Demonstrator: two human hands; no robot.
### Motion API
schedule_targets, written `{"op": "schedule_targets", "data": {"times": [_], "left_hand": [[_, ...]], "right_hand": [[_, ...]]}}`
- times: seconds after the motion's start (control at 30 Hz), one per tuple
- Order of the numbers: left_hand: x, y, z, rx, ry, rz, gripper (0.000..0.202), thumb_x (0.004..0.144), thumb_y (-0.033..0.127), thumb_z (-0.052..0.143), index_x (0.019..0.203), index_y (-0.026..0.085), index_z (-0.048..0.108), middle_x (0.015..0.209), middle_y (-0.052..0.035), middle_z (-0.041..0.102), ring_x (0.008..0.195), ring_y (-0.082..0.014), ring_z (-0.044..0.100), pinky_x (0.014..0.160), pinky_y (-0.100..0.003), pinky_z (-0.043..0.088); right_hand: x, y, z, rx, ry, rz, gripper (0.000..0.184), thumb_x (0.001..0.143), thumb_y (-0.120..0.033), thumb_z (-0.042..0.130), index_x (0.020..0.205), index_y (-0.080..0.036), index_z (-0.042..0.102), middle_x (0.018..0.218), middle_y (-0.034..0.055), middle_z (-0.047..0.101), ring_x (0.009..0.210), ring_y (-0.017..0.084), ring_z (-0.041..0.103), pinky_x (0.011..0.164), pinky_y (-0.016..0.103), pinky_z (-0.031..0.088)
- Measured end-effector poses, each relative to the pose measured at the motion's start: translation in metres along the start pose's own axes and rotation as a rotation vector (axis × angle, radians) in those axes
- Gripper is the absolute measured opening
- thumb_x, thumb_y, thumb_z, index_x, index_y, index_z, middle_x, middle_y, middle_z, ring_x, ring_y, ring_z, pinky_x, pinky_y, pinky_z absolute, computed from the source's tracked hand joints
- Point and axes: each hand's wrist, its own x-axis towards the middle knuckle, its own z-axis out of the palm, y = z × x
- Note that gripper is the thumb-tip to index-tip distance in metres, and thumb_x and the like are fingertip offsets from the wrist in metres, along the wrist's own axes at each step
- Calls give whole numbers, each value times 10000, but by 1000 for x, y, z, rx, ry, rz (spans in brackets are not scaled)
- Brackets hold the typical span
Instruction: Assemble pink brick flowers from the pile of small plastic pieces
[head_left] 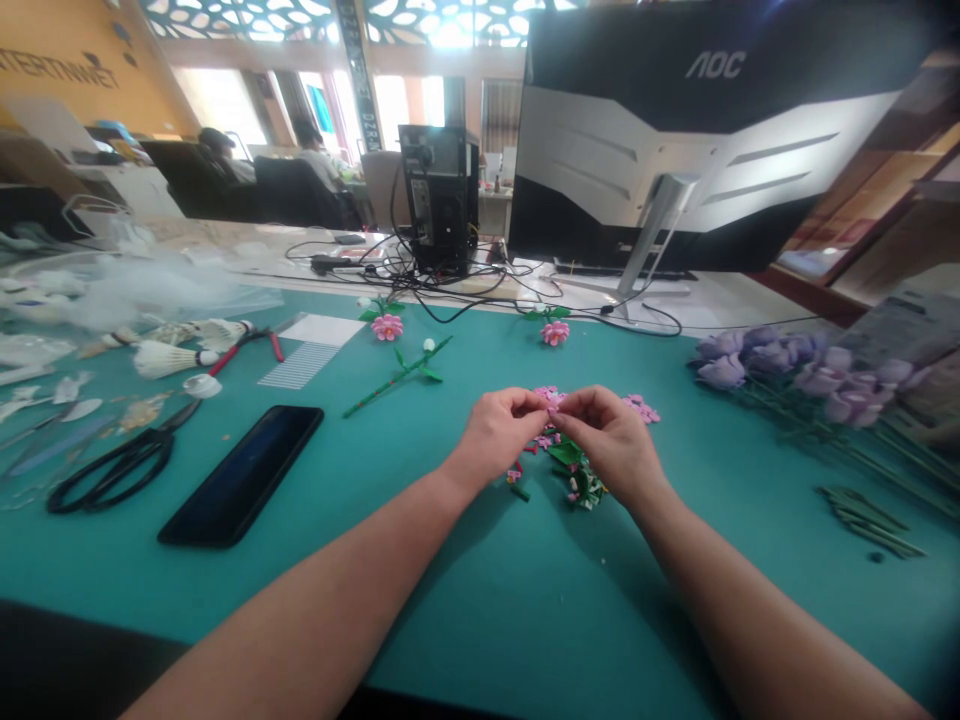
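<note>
My left hand [501,432] and my right hand [621,440] meet fingertip to fingertip above the teal mat [480,610]. Both are closed in a pinch on a small pink building-block piece [553,402], mostly covered by the fingers. Behind and below them lie loose pink petal pieces [643,408], green leaf pieces [564,455] and a cluster of green and white parts [587,490]. A short dark green piece [520,492] rests under my left wrist. Farther back are two pink block flowers [387,328] and a green stem with a white bud [397,378].
At left lie a black phone [241,476], black scissors [124,462], red-handled pliers [244,348] and shuttlecocks [169,360]. Purple flowers [810,372] and green stem pieces [870,520] lie at right. A monitor [675,150], a computer case [439,200] and cables stand behind.
</note>
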Motion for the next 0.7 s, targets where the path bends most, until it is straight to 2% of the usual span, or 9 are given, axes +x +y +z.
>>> {"op": "schedule_targets", "data": {"times": [0.47,0.7], "left_hand": [[0,-1,-1,19,-29,-10,149,714,227,624,808,137,697,733,-51,683,670,-148,613,638,-251,488],[4,-5,1,-212,-8,-87,120,687,210,672,775,129,683,708,-39,668,646,-121,600,635,-237,492]], "right_hand": [[1,0,-2,12,-20,10,277,676,-392,762,781,-205,587,687,-4,603,621,139,552,575,274,451],[1,-3,-1,30,-51,43,230,715,-394,726,812,-200,650,757,29,677,699,168,611,641,295,492]]}}
